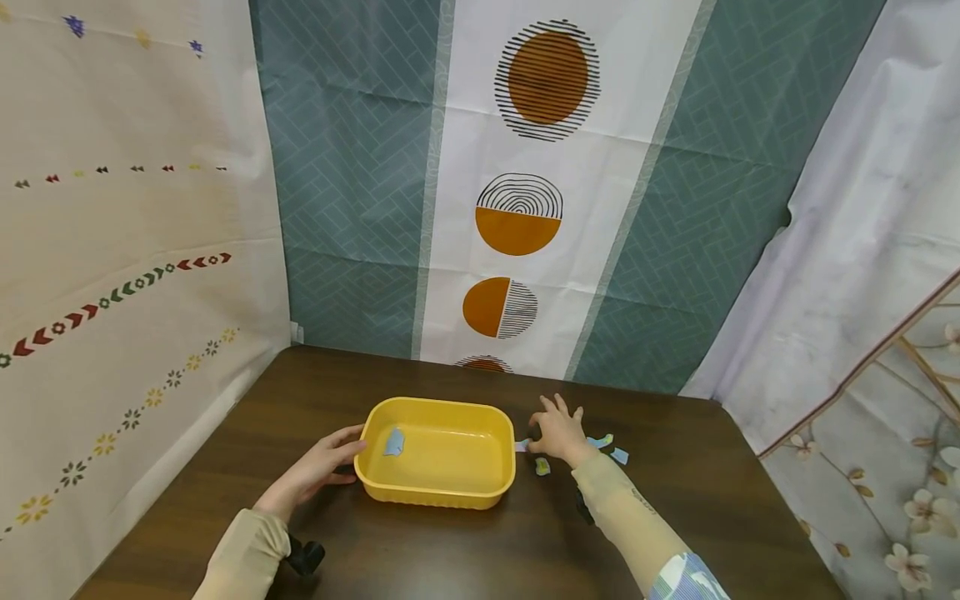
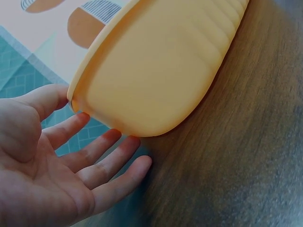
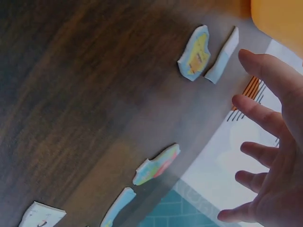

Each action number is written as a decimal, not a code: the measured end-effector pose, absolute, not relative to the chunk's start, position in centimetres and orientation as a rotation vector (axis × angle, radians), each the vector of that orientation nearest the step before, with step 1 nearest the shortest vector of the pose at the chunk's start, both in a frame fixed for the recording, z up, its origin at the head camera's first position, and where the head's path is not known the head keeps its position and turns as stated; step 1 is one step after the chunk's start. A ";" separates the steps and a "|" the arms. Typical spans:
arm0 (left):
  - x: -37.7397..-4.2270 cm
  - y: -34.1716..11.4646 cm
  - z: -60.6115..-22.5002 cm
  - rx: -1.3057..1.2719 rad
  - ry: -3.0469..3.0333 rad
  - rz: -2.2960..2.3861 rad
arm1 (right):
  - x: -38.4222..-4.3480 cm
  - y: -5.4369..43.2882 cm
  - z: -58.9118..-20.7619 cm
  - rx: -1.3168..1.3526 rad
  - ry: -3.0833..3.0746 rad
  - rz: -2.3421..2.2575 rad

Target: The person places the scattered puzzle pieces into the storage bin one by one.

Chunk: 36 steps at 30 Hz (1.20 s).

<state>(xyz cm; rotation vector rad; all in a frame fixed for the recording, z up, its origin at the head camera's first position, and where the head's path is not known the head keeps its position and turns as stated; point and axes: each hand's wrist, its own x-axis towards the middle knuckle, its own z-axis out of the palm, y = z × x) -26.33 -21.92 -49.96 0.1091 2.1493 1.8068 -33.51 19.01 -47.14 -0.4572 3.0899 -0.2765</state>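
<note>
My left hand (image 1: 324,463) is at the left end of a yellow plastic tray (image 1: 433,500). In the left wrist view its thumb lies at the rim, with fingertips against the outer wall. A light blue irregular piece (image 1: 393,442) lies inside the tray. Just right of the tray, my right hand (image 1: 561,435) hovers with spread fingers, holding nothing. Near its thumb, the right wrist view shows a narrow pale blue piece (image 3: 223,59) and a yellow-and-blue piece (image 3: 194,54). Farther off lie a multicoloured piece (image 3: 157,164), a slim blue piece (image 3: 117,208) and a pale piece (image 3: 42,216).
Everything stands on a dark brown wooden table (image 1: 420,554). A patterned cloth (image 1: 517,275) hangs behind it, with a white cloth (image 1: 127,333) on the left and a floral one (image 1: 885,400) on the right. Black straps with small devices (image 1: 305,556) sit at the wrists.
</note>
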 end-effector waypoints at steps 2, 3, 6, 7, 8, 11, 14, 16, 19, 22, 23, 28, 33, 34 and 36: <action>-26.3 -21.9 -49.9 0.123 2.147 1.799 | -33.5 19.0 -47.3 -0.450 3.079 -0.273; -26.3 -21.9 -49.9 0.126 2.147 1.796 | -33.5 19.0 -47.3 -0.447 3.072 -0.275; -26.3 -21.9 -50.0 0.144 2.138 1.789 | -33.5 19.0 -47.6 -0.451 3.058 -0.278; -26.3 -21.8 -50.0 0.148 2.136 1.789 | -33.5 18.9 -47.6 -0.450 3.052 -0.284; -26.3 -21.9 -50.1 0.146 2.133 1.793 | -33.5 18.9 -47.7 -0.452 3.049 -0.285; -26.4 -21.9 -50.2 0.152 2.131 1.795 | -33.5 18.9 -48.0 -0.457 3.040 -0.284; -26.4 -21.8 -50.1 0.147 2.133 1.794 | -33.5 18.9 -48.3 -0.451 3.034 -0.280; -26.4 -21.8 -50.0 0.143 2.135 1.790 | -33.5 18.9 -48.3 -0.446 3.032 -0.276; -26.4 -21.7 -49.9 0.123 2.138 1.789 | -33.5 18.9 -48.3 -0.450 3.032 -0.274; -26.5 -21.7 -49.9 0.112 2.145 1.788 | -33.5 18.8 -48.2 -0.479 3.033 -0.272; -26.6 -21.8 -49.9 0.102 2.144 1.792 | -33.5 18.8 -48.1 -0.491 3.035 -0.269; -26.6 -21.9 -50.0 0.096 2.153 1.790 | -33.4 18.8 -48.0 -0.532 3.035 -0.254; -26.5 -22.0 -50.1 0.090 2.155 1.792 | -33.5 18.7 -48.2 -0.581 3.046 -0.248; -26.5 -22.0 -50.2 0.091 2.155 1.792 | -33.5 18.7 -48.2 -0.594 3.052 -0.239; -26.5 -22.0 -50.1 0.090 2.156 1.793 | -33.6 18.8 -48.4 -0.621 3.066 -0.212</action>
